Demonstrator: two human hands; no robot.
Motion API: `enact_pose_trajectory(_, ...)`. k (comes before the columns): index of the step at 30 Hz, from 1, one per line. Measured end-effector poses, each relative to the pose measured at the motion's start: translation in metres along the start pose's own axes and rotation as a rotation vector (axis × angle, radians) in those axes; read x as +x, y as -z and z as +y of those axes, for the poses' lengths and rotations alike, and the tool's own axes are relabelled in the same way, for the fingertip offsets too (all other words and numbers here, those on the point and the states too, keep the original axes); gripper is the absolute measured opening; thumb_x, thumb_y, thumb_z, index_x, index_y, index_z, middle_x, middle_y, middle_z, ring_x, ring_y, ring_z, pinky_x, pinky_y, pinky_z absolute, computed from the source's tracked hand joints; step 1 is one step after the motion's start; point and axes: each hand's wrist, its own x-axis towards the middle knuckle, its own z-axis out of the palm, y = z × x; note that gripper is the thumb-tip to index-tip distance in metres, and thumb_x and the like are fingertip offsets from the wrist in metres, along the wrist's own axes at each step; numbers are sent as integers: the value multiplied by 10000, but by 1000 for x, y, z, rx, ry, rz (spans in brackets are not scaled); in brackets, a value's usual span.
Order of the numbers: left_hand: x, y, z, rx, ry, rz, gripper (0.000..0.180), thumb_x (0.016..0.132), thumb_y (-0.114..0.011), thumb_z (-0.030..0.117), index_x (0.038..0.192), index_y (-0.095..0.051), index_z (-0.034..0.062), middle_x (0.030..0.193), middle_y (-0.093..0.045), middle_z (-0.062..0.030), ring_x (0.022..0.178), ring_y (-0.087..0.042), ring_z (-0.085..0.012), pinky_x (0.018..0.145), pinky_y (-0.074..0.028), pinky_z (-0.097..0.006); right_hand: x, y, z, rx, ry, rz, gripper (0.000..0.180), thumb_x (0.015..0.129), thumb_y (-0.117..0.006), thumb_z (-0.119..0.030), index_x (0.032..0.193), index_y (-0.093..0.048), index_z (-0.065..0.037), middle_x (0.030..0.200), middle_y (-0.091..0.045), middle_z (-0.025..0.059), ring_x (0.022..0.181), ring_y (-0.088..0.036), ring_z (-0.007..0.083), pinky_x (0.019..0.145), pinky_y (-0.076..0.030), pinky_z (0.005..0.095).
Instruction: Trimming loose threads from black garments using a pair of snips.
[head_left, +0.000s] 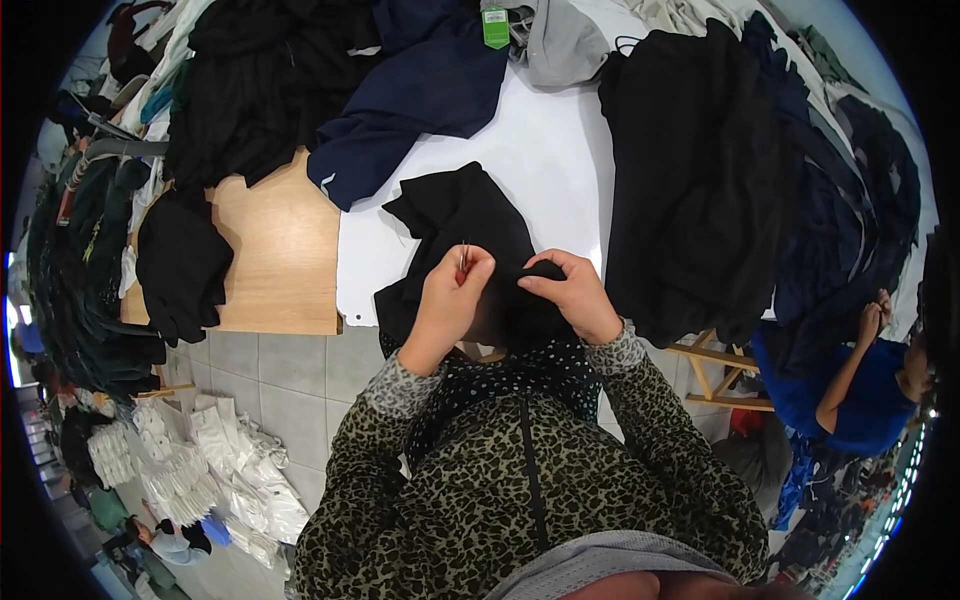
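A black garment [475, 215] lies crumpled on the white tabletop in front of me and hangs over its near edge. My left hand [450, 305] is closed around small thread snips [463, 262], with thin metal points showing above the fingers and a bit of red below them. That hand is over the garment's left part. On the other side, my right hand [578, 293] pinches a fold of the same black cloth between thumb and fingers. The lower part of the garment is partly hidden between my hands and my body.
A navy garment [420, 100] and a grey one [565, 45] lie farther back. Black clothes are piled at right [690, 180] and far left [265, 80]. A black bundle [183, 262] sits on the wooden tabletop [275, 250]. A person in blue [860, 375] works at right; white bundles [240, 460] lie lower left.
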Motion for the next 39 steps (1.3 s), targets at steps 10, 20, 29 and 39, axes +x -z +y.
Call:
enact_pose_trajectory(10, -26, -5, 28, 585, -231, -122, 381, 815, -682, 124, 1144, -540, -6, 786, -597, -43, 691, -539, -99, 627, -449, -257, -2, -1, -8, 321, -161, 33, 159, 800, -683, -24, 945, -624, 9, 862, -643, 42, 750, -581, 78, 672, -465, 194)
enact_pose_trajectory(20, -10, -16, 18, 602, -547, -29, 138, 828, -647, 64, 928, -595, -15, 664, -497, -22, 590, -472, -86, 542, -404, -237, -7, -7, -3, -151, 184, 29, 208, 760, -716, -69, 934, -629, 4, 857, -643, 36, 789, -561, 88, 725, -453, 229)
enact_pose_trajectory(29, 7, -7, 17, -43, 184, -205, 143, 909, -590, 189, 855, -596, 57, 576, -466, 43, 459, -388, -35, 410, -283, -187, -7, -3, -14, -23, 71, -104, 200, 778, -714, -58, 950, -626, -5, 872, -627, 16, 819, -553, 82, 756, -449, 220)
enact_pose_trajectory(39, 11, -6, 14, 235, -90, -149, 163, 869, -649, 176, 836, -613, 21, 611, -494, 33, 485, -440, -44, 435, -331, -194, -4, -5, -12, 28, 168, -72, 228, 792, -708, -62, 999, -635, -2, 974, -626, 29, 890, -551, 94, 794, -455, 245)
